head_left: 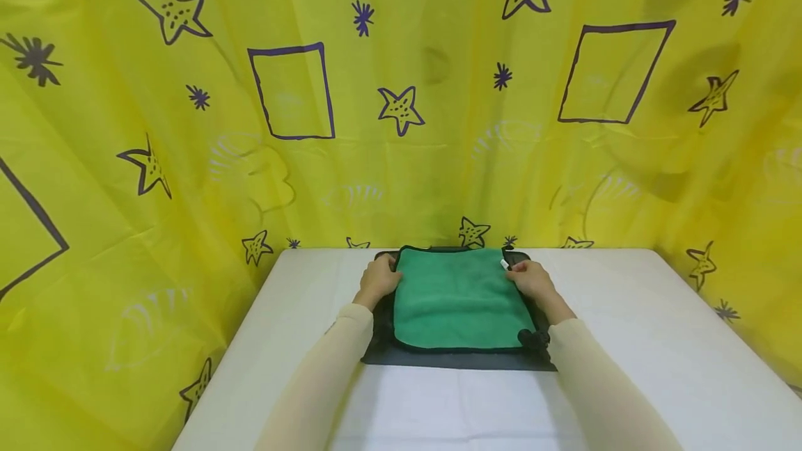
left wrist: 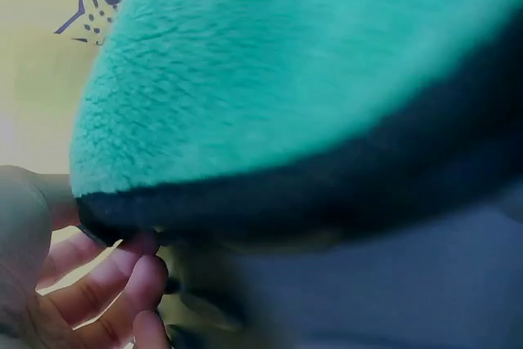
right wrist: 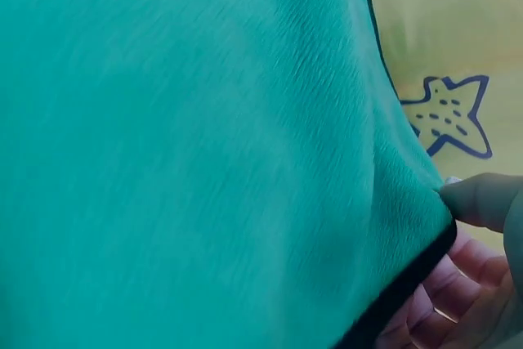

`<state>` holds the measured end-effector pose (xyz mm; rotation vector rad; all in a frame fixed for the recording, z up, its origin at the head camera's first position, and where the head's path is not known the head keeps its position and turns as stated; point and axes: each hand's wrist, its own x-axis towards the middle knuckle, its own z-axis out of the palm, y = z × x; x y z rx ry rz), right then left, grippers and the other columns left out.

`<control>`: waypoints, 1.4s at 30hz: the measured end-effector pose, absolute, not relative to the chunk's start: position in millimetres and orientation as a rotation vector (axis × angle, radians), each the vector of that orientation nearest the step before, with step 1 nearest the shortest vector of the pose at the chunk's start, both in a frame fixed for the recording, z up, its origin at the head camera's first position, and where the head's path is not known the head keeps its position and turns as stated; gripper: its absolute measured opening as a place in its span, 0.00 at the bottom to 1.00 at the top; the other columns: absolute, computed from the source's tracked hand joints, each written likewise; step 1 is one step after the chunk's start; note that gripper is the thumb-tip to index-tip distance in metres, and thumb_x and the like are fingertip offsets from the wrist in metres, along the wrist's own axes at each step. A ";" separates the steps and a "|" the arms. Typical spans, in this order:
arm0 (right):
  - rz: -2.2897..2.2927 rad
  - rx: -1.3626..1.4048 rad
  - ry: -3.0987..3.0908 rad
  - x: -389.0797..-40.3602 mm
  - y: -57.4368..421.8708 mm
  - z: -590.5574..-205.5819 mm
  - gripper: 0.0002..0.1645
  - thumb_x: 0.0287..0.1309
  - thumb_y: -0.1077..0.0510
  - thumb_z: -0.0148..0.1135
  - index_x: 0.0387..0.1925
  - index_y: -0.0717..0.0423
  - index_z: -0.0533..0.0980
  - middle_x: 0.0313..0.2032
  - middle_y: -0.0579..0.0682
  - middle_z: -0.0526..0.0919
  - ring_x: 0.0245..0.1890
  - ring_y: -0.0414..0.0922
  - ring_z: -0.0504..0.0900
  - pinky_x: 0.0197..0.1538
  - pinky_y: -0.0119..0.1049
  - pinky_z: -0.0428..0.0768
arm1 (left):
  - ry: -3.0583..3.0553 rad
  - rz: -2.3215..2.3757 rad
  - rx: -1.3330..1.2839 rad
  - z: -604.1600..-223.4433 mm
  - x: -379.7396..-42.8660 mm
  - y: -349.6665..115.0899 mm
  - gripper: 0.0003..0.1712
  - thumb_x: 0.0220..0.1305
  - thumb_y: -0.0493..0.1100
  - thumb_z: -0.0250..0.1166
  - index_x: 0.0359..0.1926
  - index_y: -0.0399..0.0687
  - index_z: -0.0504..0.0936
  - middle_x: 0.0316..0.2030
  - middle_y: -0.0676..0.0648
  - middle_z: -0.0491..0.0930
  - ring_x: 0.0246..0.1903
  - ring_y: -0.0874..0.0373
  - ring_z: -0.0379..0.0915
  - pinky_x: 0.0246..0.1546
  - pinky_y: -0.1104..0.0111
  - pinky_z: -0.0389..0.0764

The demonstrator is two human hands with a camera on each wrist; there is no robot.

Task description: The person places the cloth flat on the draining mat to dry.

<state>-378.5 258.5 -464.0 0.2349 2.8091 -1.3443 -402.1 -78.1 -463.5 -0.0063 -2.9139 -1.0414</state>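
Note:
A green fleecy cloth point(head_left: 460, 301) with a black border spreads over a dark flat thing point(head_left: 460, 359) on the table. My left hand point(head_left: 379, 278) pinches the cloth's left edge; in the left wrist view that hand point(left wrist: 90, 284) has a dark-bordered corner between thumb and fingers. On the opposite side, my right hand point(head_left: 532, 280) grips the right edge near a small white tag point(head_left: 505, 264). The right wrist view shows this hand point(right wrist: 474, 267) with its thumb on the green face and fingers behind a corner. The cloth hides most of the dark thing beneath.
A small black object point(head_left: 532, 338), its kind unclear, lies by the cloth's near right corner. The white table point(head_left: 313, 312) reaches back to a yellow curtain point(head_left: 401, 179) printed with stars and squares, which also hangs along both sides.

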 end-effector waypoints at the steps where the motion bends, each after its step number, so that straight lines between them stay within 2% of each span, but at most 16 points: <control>1: -1.329 0.230 2.807 -377.6 261.9 -465.9 0.19 0.70 0.56 0.55 0.49 0.70 0.74 0.49 0.67 0.78 0.46 0.57 0.77 0.46 0.44 0.77 | -2.908 -1.048 -0.012 -465.4 -400.3 -78.8 0.21 0.69 0.46 0.65 0.60 0.43 0.80 0.54 0.38 0.83 0.46 0.40 0.82 0.45 0.52 0.81; 3: -1.311 0.212 2.796 -374.9 267.7 -468.7 0.19 0.71 0.54 0.54 0.49 0.69 0.74 0.48 0.65 0.78 0.45 0.55 0.76 0.43 0.42 0.76 | -2.877 -1.060 -0.038 -468.3 -397.2 -80.8 0.21 0.69 0.46 0.65 0.59 0.43 0.80 0.53 0.38 0.84 0.43 0.42 0.82 0.42 0.53 0.81; 6: -1.311 0.172 2.781 -367.7 273.3 -471.4 0.21 0.72 0.53 0.53 0.51 0.69 0.74 0.46 0.64 0.78 0.43 0.53 0.76 0.40 0.38 0.75 | -2.832 -1.112 -0.123 -470.9 -390.8 -84.2 0.20 0.71 0.44 0.63 0.60 0.42 0.79 0.44 0.39 0.86 0.32 0.49 0.80 0.32 0.60 0.79; 9: -1.331 0.153 2.763 -357.4 276.5 -472.9 0.23 0.73 0.53 0.52 0.54 0.71 0.71 0.46 0.64 0.78 0.40 0.50 0.76 0.37 0.36 0.75 | -2.804 -1.164 -0.235 -472.5 -383.1 -89.0 0.19 0.73 0.40 0.56 0.61 0.42 0.79 0.32 0.44 0.83 0.21 0.57 0.70 0.24 0.67 0.71; 12: -1.354 0.134 2.749 -345.5 278.0 -473.3 0.25 0.73 0.54 0.52 0.58 0.72 0.67 0.42 0.62 0.78 0.36 0.47 0.76 0.35 0.36 0.75 | -2.800 -1.190 -0.391 -473.1 -373.8 -95.8 0.17 0.73 0.35 0.52 0.56 0.42 0.83 0.25 0.47 0.77 0.17 0.60 0.60 0.22 0.70 0.66; 16: -1.390 0.079 2.702 -329.3 279.2 -471.7 0.23 0.73 0.57 0.50 0.59 0.72 0.63 0.35 0.57 0.76 0.32 0.45 0.74 0.34 0.37 0.74 | -2.842 -1.152 -0.629 -473.9 -361.7 -105.7 0.21 0.65 0.26 0.52 0.50 0.45 0.86 0.25 0.48 0.75 0.20 0.60 0.61 0.24 0.71 0.67; 19: -1.422 0.025 2.646 -319.6 282.6 -470.7 0.20 0.72 0.62 0.45 0.61 0.68 0.61 0.33 0.54 0.72 0.31 0.45 0.73 0.34 0.38 0.74 | -2.891 -1.116 -0.759 -474.9 -354.3 -111.7 0.28 0.58 0.22 0.54 0.54 0.47 0.84 0.30 0.48 0.77 0.26 0.59 0.67 0.27 0.69 0.70; 22: -1.451 -0.061 2.588 -311.9 289.2 -471.1 0.21 0.69 0.69 0.41 0.62 0.65 0.62 0.33 0.53 0.71 0.32 0.46 0.72 0.34 0.38 0.76 | -2.922 -1.115 -0.818 -475.7 -348.8 -115.8 0.30 0.58 0.22 0.59 0.59 0.48 0.82 0.36 0.45 0.80 0.31 0.56 0.72 0.31 0.67 0.75; 25: -1.446 -0.165 2.541 -305.6 296.8 -472.2 0.21 0.67 0.72 0.42 0.58 0.63 0.69 0.33 0.53 0.71 0.34 0.47 0.72 0.35 0.38 0.77 | -2.936 -1.156 -0.819 -475.8 -344.1 -118.4 0.30 0.59 0.24 0.65 0.61 0.49 0.81 0.41 0.45 0.80 0.37 0.55 0.75 0.36 0.65 0.79; 30: -1.400 -0.364 2.498 -299.2 305.3 -472.4 0.18 0.67 0.71 0.48 0.54 0.62 0.77 0.37 0.53 0.73 0.39 0.46 0.72 0.37 0.37 0.76 | -2.902 -1.194 -0.864 -474.9 -338.2 -119.7 0.27 0.60 0.27 0.69 0.59 0.49 0.84 0.42 0.42 0.75 0.38 0.55 0.71 0.38 0.65 0.77; 34: -1.366 -0.424 2.508 -299.7 306.1 -472.7 0.15 0.69 0.68 0.52 0.51 0.62 0.80 0.36 0.50 0.76 0.37 0.44 0.74 0.37 0.36 0.76 | -2.866 -1.202 -0.882 -474.2 -335.4 -120.2 0.21 0.62 0.30 0.69 0.55 0.49 0.88 0.42 0.40 0.73 0.36 0.56 0.68 0.35 0.69 0.74; 38: -1.339 -0.408 2.532 -300.4 304.7 -472.4 0.13 0.70 0.65 0.53 0.51 0.62 0.80 0.34 0.50 0.78 0.35 0.45 0.76 0.37 0.36 0.76 | -2.824 -1.189 -0.835 -473.7 -335.8 -122.0 0.12 0.65 0.36 0.70 0.48 0.50 0.91 0.39 0.43 0.75 0.34 0.58 0.70 0.33 0.70 0.75; 42: -1.342 -0.375 2.552 -298.7 304.0 -470.0 0.13 0.72 0.64 0.53 0.52 0.63 0.78 0.33 0.53 0.78 0.35 0.46 0.77 0.38 0.36 0.76 | -2.777 -1.195 -0.784 -472.6 -337.7 -123.8 0.07 0.66 0.41 0.70 0.43 0.50 0.91 0.35 0.48 0.75 0.35 0.59 0.74 0.36 0.68 0.77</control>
